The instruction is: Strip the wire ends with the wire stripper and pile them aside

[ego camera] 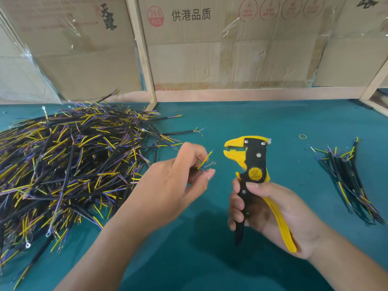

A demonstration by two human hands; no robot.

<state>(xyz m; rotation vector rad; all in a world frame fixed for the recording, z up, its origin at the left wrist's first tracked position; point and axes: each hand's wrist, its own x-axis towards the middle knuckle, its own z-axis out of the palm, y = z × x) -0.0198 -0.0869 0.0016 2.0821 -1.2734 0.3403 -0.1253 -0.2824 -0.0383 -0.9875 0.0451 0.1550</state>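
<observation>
The wire stripper (251, 164) stands upright near the centre of the green table (273, 122), its yellow jaws parted and pointing to 9 o'clock. The right hand (273, 215) grips its handles, fingers curled around them. Just beside the jaws, at 9 o'clock, the left hand (178, 181) pinches a wire (206, 159) by its thin ends. A big wire heap (69, 160) lies further at 9 o'clock, a small pile (350, 179) at 3 o'clock.

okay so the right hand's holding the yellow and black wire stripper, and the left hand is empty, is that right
Not quite. In the head view the right hand does hold the wire stripper, but the left hand is not empty: it pinches a wire end near the stripper's open jaws.
</observation>
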